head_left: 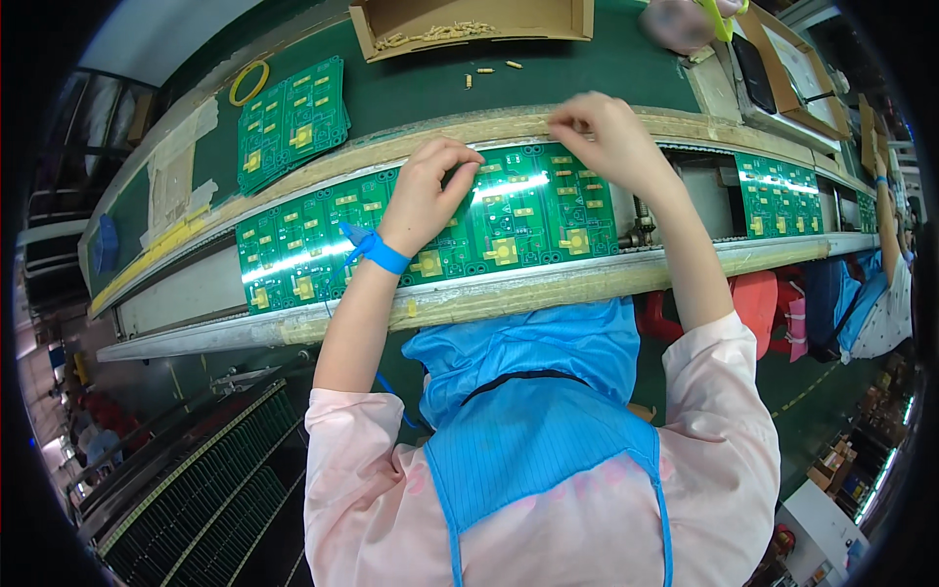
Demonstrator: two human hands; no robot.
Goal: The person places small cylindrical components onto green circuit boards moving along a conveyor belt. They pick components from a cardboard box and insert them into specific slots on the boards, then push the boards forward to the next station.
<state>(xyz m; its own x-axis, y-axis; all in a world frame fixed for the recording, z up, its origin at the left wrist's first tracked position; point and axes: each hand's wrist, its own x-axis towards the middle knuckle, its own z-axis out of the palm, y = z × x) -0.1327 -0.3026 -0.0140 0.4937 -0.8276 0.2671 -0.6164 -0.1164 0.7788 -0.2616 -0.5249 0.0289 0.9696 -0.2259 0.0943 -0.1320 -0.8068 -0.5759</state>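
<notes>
My left hand (428, 194), with a blue wrist strap (384, 251), is over a green circuit board (499, 223) lying between two rails. Its thumb and fingertips come close together near the board's far edge; whatever they hold, if anything, is too small to make out. Above the far right corner of the same board is my right hand (608, 139), thumb and fingers drawn together in a pinch whose contents are hidden. Another board section (303, 252) extends to the left of my left wrist. Gold-coloured pads and small parts dot these boards.
Beyond the far rail sit a stack of green boards (284, 127), a yellow ring (249, 83) and a cardboard box (548, 22) with small beige components. Several loose components (486, 70) lie before it. More boards (780, 196) sit along the rails rightward, near another person (875, 303).
</notes>
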